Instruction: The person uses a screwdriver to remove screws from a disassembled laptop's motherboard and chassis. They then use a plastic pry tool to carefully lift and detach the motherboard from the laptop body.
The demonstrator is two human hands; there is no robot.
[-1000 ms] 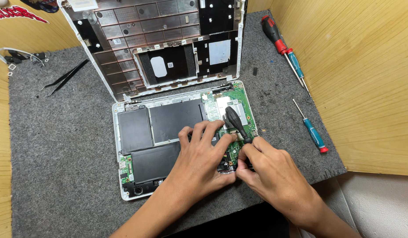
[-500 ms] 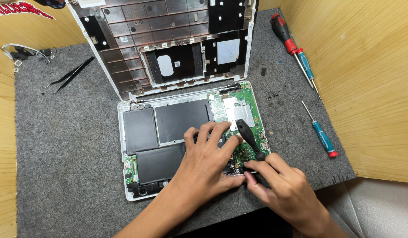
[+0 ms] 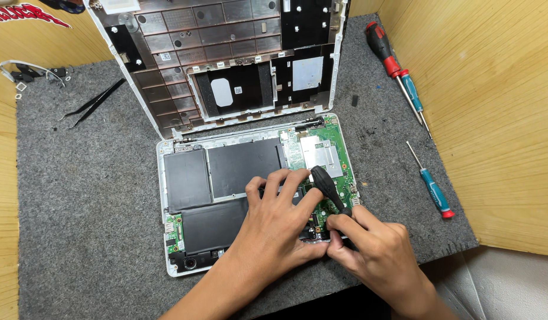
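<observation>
The right hand [image 3: 377, 252] pinches a black-handled screwdriver [image 3: 328, 188] low on its shaft, fingers curled tight around it, the handle leaning up and to the left over the green circuit board [image 3: 339, 172]. The left hand [image 3: 280, 222] lies flat beside it with its fingers spread, pressing on the black battery packs [image 3: 241, 166] and the edge of the board, its thumb touching the right hand's fingers. Both hands work inside an opened white laptop [image 3: 167, 249] that lies on a grey felt mat [image 3: 78, 225]; the tip of the tool is hidden between the hands. The laptop's removed bottom cover [image 3: 226, 65] leans just behind it. To the right on the mat lie a red-and-black screwdriver [image 3: 383, 53] and two blue ones [image 3: 434, 192], well apart from the hands. Black tweezers [image 3: 93, 104] lie at the far left.
</observation>
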